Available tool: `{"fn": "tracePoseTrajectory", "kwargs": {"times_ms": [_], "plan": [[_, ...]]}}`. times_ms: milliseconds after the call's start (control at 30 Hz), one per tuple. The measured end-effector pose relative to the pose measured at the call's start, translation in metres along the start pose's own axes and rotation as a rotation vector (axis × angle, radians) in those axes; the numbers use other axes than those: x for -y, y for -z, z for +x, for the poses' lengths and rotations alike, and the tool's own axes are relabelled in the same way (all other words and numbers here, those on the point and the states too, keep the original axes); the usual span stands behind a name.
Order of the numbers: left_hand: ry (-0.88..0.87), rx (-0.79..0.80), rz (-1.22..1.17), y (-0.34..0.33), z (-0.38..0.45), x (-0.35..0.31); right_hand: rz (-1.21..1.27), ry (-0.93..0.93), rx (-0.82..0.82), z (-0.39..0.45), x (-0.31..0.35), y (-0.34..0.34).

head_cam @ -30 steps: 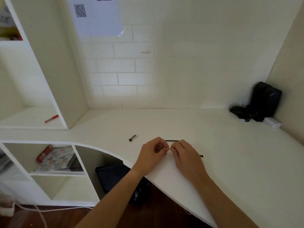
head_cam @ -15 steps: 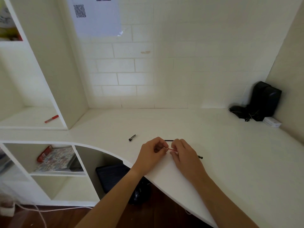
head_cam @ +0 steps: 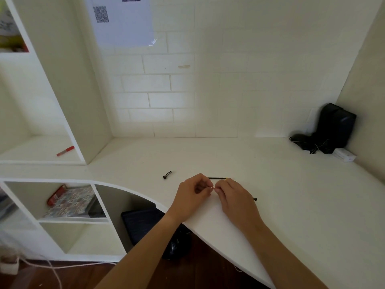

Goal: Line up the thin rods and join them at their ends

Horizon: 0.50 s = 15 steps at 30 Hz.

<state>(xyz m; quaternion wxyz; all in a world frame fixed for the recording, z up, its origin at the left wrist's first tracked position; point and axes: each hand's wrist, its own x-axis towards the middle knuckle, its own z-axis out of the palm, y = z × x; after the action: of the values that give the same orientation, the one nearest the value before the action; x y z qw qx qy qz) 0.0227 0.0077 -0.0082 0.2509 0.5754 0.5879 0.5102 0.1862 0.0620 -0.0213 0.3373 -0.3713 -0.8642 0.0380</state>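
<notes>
Hands meet fingertip to fingertip over the near, curved edge of the white desk [head_cam: 291,205]. Left hand [head_cam: 190,195] and right hand [head_cam: 233,197] each have the fingers curled, and together they pinch a tiny reddish-gold piece [head_cam: 210,187] at the point where the fingertips touch; the piece is too small to identify, and most of it is hidden by the fingers. It sits just above the desktop, near the middle of the scene.

Just beyond the hands, a thin black rod with a yellow tip [head_cam: 217,178] lies flat on the desk, its left end hidden behind the left hand's fingers. A small black tip [head_cam: 255,199] shows at the right edge of the right hand; whether that hand holds the part it belongs to cannot be told. To the left of the hands, clearly apart, lies a short black cap [head_cam: 167,174].

Far right, in the corner against the wall, stands a black bag [head_cam: 335,128] with a dark tangle of cord [head_cam: 302,140] to its left and a small white box [head_cam: 343,154] at its near right. Far left, a red marker [head_cam: 65,150] lies in the open shelf bay. Below the desk on the left, a patterned book [head_cam: 73,202] rests in a cubby. On the brick-patterned wall hangs a paper sheet with a QR code [head_cam: 123,19].
</notes>
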Motion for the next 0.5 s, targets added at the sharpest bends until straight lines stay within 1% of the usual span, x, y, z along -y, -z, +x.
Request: {"fn": "tracePoseTrajectory", "kwargs": {"times_ms": [200,400,500], "plan": [[0.000,0.005,-0.003,0.0005,-0.0001,0.0006,0.050,-0.024,0.042,-0.0002,0.0006,0.0039],[0.002,-0.005,-0.003,0.0003,-0.0001,-0.0006,-0.022,0.016,-0.003,0.0001,0.0014,0.0019],[0.007,-0.003,-0.008,0.0003,-0.0005,-0.0012,0.012,-0.005,0.010,0.0001,0.0027,0.0040]]}}
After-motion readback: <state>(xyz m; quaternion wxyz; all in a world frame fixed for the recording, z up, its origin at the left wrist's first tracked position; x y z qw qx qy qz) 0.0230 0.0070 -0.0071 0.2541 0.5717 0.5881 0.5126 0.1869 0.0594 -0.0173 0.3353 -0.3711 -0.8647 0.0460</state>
